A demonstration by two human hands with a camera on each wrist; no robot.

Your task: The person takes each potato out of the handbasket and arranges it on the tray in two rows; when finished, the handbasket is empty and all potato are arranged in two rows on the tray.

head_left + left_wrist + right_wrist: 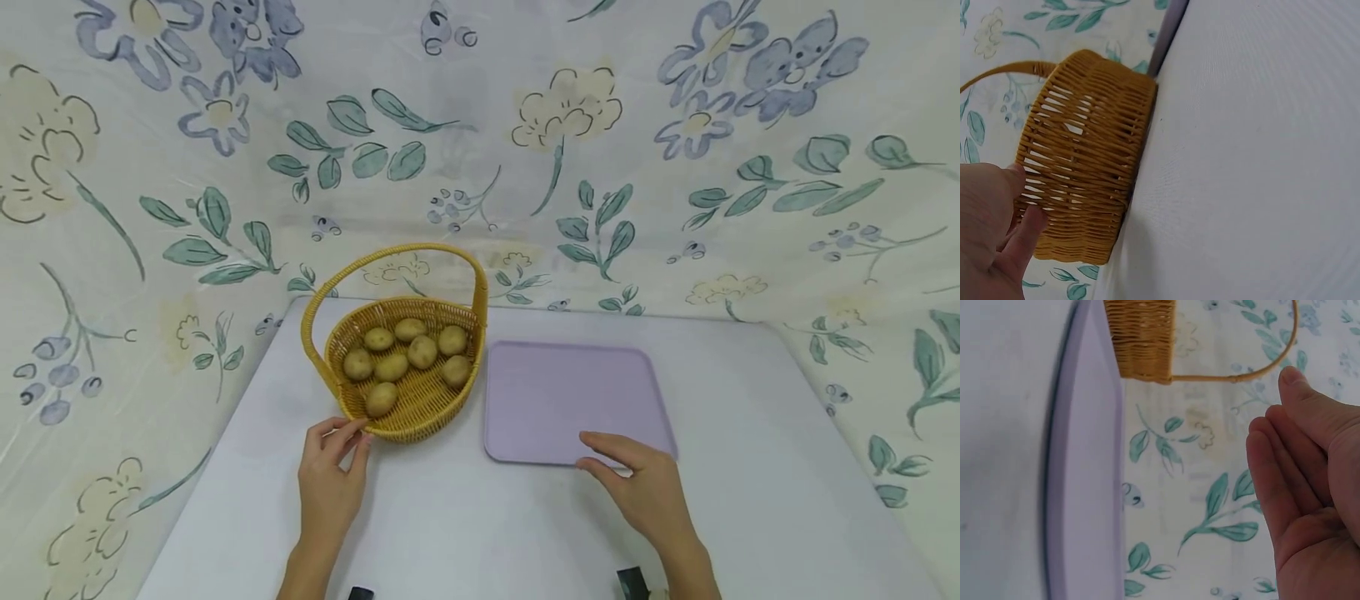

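A yellow wicker basket (427, 429) with a tall arched handle (420, 247) holds several potatoes (422, 352). My left hand (330, 483) pinches the near left rim of the basket between thumb and fingers. In the left wrist view, the fingertips sit at the edge of the woven wall (1079, 169). My right hand (648, 487) hovers by the near edge of a lilac tray (577, 400), fingers and thumb apart with nothing between them. The right wrist view shows this hand (1310, 481) with its palm turned up beside the tray (1091, 487).
The basket and tray stand side by side on a white table (465, 533). A floral sheet (480, 167) hangs behind the table and at both sides. Two small dark objects (633, 582) show at the bottom edge near the wrists.
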